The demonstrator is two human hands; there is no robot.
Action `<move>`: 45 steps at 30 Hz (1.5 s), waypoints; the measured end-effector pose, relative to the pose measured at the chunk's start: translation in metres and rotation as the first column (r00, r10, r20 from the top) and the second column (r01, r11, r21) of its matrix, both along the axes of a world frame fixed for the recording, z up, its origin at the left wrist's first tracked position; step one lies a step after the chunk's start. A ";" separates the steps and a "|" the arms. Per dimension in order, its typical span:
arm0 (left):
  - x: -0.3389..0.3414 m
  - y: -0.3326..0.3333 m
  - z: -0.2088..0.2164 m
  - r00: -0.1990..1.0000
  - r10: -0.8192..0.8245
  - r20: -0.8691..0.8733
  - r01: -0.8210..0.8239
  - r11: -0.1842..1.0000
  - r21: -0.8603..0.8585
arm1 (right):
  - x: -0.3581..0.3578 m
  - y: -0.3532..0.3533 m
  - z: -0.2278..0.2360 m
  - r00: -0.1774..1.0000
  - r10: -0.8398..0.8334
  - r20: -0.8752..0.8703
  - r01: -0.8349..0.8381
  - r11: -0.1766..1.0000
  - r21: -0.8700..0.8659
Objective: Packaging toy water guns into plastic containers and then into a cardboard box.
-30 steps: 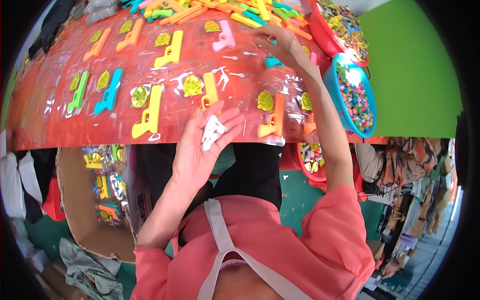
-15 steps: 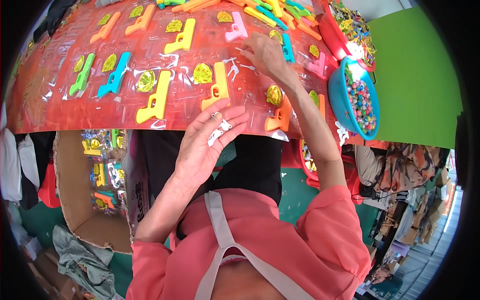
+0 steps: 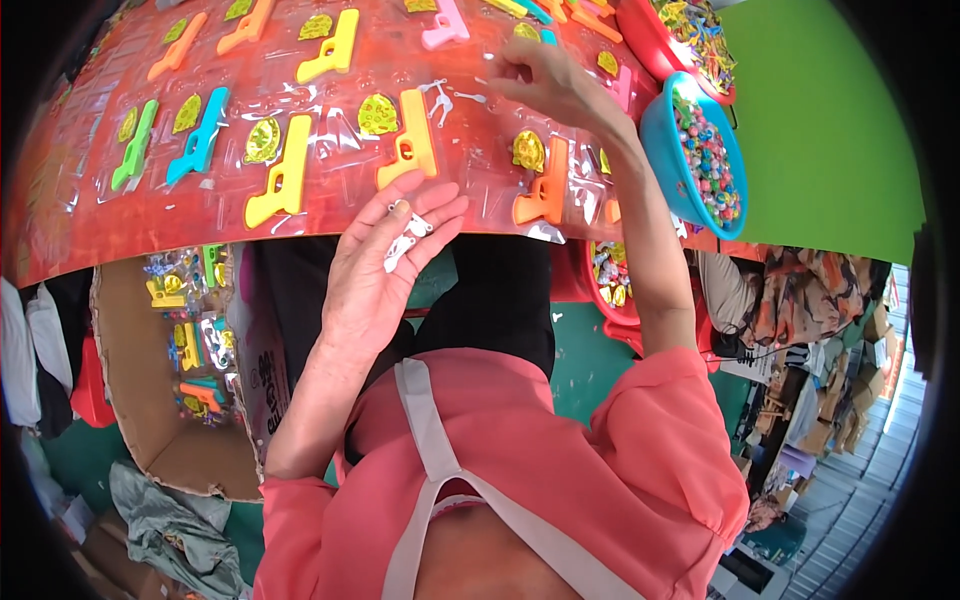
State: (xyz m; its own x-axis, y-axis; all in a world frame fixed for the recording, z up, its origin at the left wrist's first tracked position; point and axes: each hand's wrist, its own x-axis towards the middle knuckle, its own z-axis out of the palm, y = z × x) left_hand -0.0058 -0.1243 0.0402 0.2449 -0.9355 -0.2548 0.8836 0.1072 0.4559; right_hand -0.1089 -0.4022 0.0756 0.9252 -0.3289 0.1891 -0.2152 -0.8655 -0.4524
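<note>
My left hand [image 3: 365, 265] is held palm up at the table's near edge, with several small white plastic pieces [image 3: 410, 226] resting against its curled fingers under the thumb. Beyond it, an orange-yellow toy gun [image 3: 414, 140] and a yellow patterned disc [image 3: 378, 115] lie in clear plastic trays. My right hand [image 3: 548, 85] is over the trays to the right, its fingers bent inward; whatever they hold is hidden. To its left, more white pieces [image 3: 441, 103] lie loose on the plastic. An orange toy gun [image 3: 545, 185] is below that hand.
Several toy guns, such as a yellow one [image 3: 281, 180] and a blue one [image 3: 203, 140], fill the red table [image 3: 90, 225]. A blue basin [image 3: 665, 150] of colourful balls and a red basin [image 3: 640, 35] stand right. An open cardboard box [image 3: 190, 455] with packed toys is below left.
The whole view has shifted, so the table sits higher and further left. My right hand has moved right, away from the loose white pieces. My left hand keeps its pose with the white pieces.
</note>
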 end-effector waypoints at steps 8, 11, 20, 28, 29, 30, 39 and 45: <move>-0.011 0.004 -0.005 1.000 -0.025 -0.005 0.025 0.999 0.035 | -0.048 0.048 -0.003 0.998 -0.004 -0.061 0.012 0.990 0.142; -0.014 0.007 -0.003 1.000 -0.025 -0.003 0.025 0.999 0.042 | -0.051 0.062 -0.010 0.997 0.026 -0.066 -0.023 0.999 0.044; -0.017 0.009 -0.005 0.999 -0.026 -0.034 0.028 0.999 0.041 | 0.005 0.030 -0.022 0.988 -0.096 0.118 0.105 0.992 -0.075; -0.009 0.012 -0.007 0.998 -0.026 -0.049 0.027 0.999 0.032 | 0.052 0.007 -0.054 0.990 0.028 0.138 0.011 0.962 -0.271; -0.009 0.012 -0.008 0.998 -0.030 -0.063 0.032 0.999 0.024 | 0.051 0.007 -0.054 0.996 0.008 0.094 0.014 0.973 -0.230; -0.008 0.013 -0.008 0.997 -0.039 -0.061 0.040 0.999 0.021 | 0.050 0.007 -0.053 0.999 -0.010 0.050 0.020 0.982 -0.188; -0.002 0.014 -0.009 0.999 -0.024 -0.043 0.024 1.000 -0.011 | 0.052 -0.012 -0.029 0.991 -0.062 0.116 0.063 0.998 -0.005; -0.003 0.010 -0.005 1.000 -0.027 -0.014 0.028 0.999 0.018 | 0.114 -0.037 -0.030 0.990 0.055 0.128 -0.018 0.962 -0.273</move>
